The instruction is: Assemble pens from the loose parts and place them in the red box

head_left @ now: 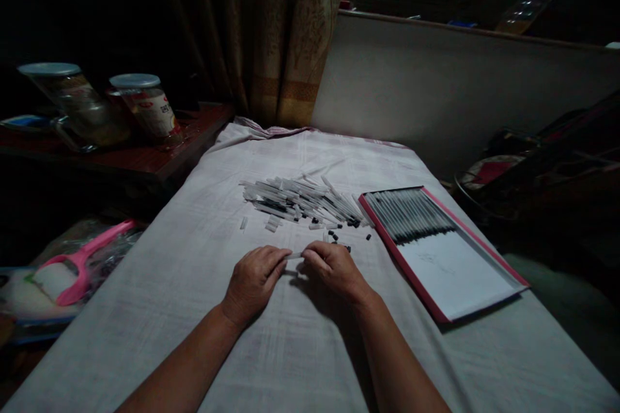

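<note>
My left hand [253,279] and my right hand [339,271] meet over the cloth, thumbs and fingers pinched on the two ends of a pen [294,256]. Only its pale, see-through middle shows; the ends are hidden in my fingers. Just beyond lies a loose heap of clear pen parts [300,197], some with dark tips. Small black plugs [369,237] and short clear caps [272,224] are scattered at its near side. To the right, a shallow red-edged box [411,277] holds a row of dark-tipped pens [411,213] in its far half.
A pale checked cloth [194,335] covers the work surface. On the left, a dark red table [165,164] carries lidded jars [148,106]. A pink-handled item [80,271] lies lower down. Behind hang a curtain [276,45] and a wall [387,77].
</note>
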A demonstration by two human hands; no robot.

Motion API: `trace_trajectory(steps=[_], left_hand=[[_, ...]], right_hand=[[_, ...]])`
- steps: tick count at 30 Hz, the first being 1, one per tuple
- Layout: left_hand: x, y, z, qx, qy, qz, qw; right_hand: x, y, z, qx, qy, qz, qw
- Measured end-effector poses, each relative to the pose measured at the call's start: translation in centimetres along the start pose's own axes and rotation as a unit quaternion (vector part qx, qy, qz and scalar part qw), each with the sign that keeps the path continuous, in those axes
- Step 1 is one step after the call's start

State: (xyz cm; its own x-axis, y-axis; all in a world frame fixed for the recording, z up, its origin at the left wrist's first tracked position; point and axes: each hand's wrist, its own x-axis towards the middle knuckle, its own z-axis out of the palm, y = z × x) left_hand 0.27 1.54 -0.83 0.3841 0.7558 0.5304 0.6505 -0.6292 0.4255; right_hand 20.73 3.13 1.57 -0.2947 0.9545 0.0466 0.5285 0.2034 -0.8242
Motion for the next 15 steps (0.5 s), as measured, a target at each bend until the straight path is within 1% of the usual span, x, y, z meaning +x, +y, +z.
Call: trace_trajectory(steps=[3, 5, 8, 10, 13, 15], left_hand=[[0.01, -0.08, 0.12, 0.0, 0.002, 0.001, 1.0], [0.02, -0.11, 0.15, 0.0, -0.001, 0.004, 1.0], [0.02, -0.08, 0.1, 0.003, -0.001, 0.007, 1.0], [0.0, -0.04, 0.03, 0.003, -0.001, 0.004, 1.0], [-0.02, -0.02, -0.02, 0.0, -0.005, -0.002, 1.0], [-0.03, -0.05, -0.01, 0.0, -0.009, -0.004, 1.0]], right_hand=[[-0.17, -0.13, -0.22, 0.047, -0.006, -0.003, 0.999], [-0.17, -0.17, -0.24, 0.044, 0.003, -0.004, 0.999], [-0.11, -0.12, -0.13, 0.005, 0.009, 0.003, 1.0], [-0.14, -0.07, -0.14, 0.016, -0.003, 0.008, 1.0], [-0.25, 0.0, -0.29, 0.064, -0.021, 0.003, 0.998], [-0.27, 0.03, -0.35, 0.055, -0.016, 0.0, 0.998]])
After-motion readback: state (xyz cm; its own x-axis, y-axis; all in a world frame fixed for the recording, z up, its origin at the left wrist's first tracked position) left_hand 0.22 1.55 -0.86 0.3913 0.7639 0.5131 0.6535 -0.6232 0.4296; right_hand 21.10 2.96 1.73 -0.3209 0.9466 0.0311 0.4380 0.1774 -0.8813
